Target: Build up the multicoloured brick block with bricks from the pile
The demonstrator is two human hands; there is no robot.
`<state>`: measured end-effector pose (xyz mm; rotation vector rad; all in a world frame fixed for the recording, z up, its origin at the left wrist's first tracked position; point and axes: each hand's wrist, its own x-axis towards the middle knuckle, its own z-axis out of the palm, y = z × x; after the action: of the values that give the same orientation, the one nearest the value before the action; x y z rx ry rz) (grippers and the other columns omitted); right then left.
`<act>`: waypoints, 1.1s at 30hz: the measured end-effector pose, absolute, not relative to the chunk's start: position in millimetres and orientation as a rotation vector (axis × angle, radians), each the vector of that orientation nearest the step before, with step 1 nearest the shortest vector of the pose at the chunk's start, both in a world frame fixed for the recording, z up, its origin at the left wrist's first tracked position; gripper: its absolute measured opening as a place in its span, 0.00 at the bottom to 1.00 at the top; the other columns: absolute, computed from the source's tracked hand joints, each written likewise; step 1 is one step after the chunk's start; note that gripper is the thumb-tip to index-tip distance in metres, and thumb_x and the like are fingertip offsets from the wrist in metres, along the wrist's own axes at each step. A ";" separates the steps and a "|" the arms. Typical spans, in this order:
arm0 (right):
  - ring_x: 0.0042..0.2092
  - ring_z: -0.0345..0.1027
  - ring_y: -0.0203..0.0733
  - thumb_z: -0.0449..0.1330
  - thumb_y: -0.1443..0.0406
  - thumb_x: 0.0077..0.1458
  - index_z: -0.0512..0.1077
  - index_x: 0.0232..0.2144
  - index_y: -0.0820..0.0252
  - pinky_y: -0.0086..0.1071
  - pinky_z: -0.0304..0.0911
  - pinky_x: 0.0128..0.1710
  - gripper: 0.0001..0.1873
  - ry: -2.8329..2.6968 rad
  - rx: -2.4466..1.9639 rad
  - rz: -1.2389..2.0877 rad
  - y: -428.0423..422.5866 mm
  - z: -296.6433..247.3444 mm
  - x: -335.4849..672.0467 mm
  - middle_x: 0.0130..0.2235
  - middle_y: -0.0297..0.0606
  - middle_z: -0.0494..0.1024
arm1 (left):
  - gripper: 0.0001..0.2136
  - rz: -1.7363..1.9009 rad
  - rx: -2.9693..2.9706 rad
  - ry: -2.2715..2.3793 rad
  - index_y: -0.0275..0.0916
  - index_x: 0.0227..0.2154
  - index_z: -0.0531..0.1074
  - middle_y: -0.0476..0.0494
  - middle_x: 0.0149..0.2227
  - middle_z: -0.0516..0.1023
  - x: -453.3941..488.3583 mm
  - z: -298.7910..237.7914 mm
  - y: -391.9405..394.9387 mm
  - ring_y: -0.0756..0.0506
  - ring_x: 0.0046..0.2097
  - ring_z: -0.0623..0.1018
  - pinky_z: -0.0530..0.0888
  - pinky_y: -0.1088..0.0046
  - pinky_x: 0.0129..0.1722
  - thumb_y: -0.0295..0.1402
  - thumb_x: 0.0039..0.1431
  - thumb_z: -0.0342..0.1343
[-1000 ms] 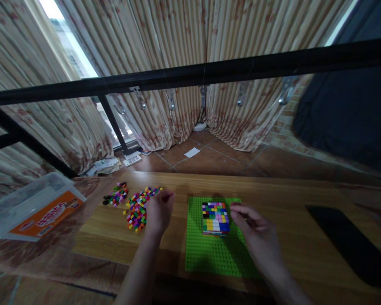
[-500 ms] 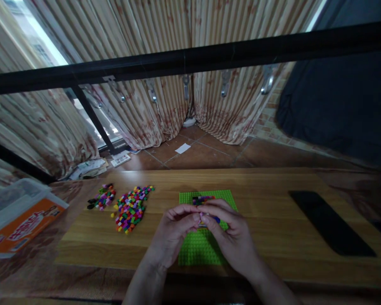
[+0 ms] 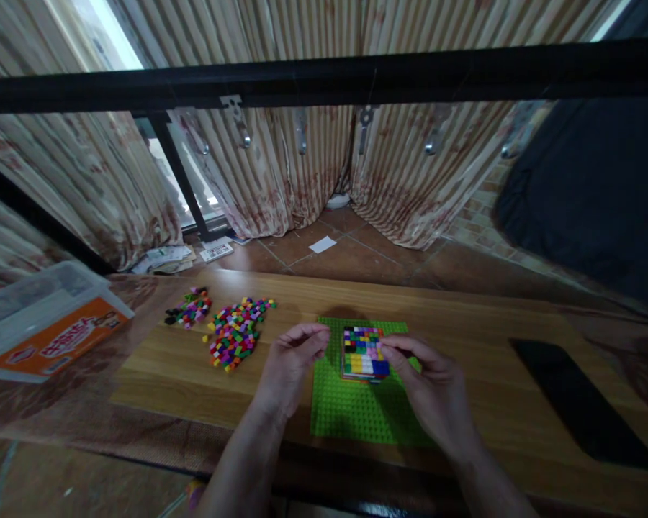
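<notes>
A block built of many coloured toy bricks [image 3: 363, 362] stands on a green studded baseplate [image 3: 351, 417]. My right hand [image 3: 435, 381] is at the block's right side, thumb and forefinger closed on a small pink brick [image 3: 379, 349] at its top. To the left of the block, my left hand [image 3: 286, 367] hovers over the baseplate's left edge, apart from the block. Its thumb and fingertips are pinched together; anything between them is too small or hidden to make out.
Loose coloured bricks lie in a large pile [image 3: 235, 334] and a smaller pile [image 3: 190, 308] on the left of the wooden table [image 3: 194, 399]. A clear plastic box [image 3: 48, 324] with an orange label stands at far left. A black flat panel [image 3: 577, 399] lies at right.
My hands were together over the block; they have moved apart, left hand leftward, right hand to the block's right side. The block's top is now uncovered. The view has shifted left.
</notes>
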<state>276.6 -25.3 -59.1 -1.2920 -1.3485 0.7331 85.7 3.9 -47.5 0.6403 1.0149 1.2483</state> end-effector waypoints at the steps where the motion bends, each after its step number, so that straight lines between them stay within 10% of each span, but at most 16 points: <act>1: 0.43 0.72 0.43 0.63 0.59 0.57 0.79 0.33 0.49 0.38 0.65 0.45 0.05 -1.415 -1.292 0.721 -25.2 -60.2 276.5 0.39 0.34 0.79 | 0.10 1.248 0.643 1.011 0.36 0.27 0.80 0.49 0.28 0.79 85.6 -48.6 4.3 0.53 0.31 0.73 0.68 0.77 0.34 0.31 0.38 0.71; 17: 0.53 0.67 0.50 0.66 0.59 0.49 0.78 0.26 0.53 0.47 0.59 0.54 0.05 -1.332 -1.393 0.688 -19.3 -73.6 266.2 0.49 0.39 0.71 | 0.03 1.249 1.200 1.051 0.37 0.31 0.79 0.48 0.30 0.79 93.9 -54.3 -1.8 0.50 0.34 0.76 0.72 0.75 0.37 0.27 0.53 0.61; 33: 0.36 0.70 0.40 0.74 0.58 0.31 0.75 0.21 0.57 0.33 0.66 0.35 0.15 -0.813 -1.249 1.132 -16.2 -69.5 257.9 0.41 0.35 0.76 | 0.10 1.264 1.825 1.128 0.41 0.44 0.74 0.47 0.38 0.78 92.8 -56.8 -8.9 0.50 0.41 0.78 0.75 0.74 0.45 0.25 0.61 0.55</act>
<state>257.9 -16.2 -69.5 -1.2493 -0.8131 1.1322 92.8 -8.9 -56.8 1.8249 1.1275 1.2636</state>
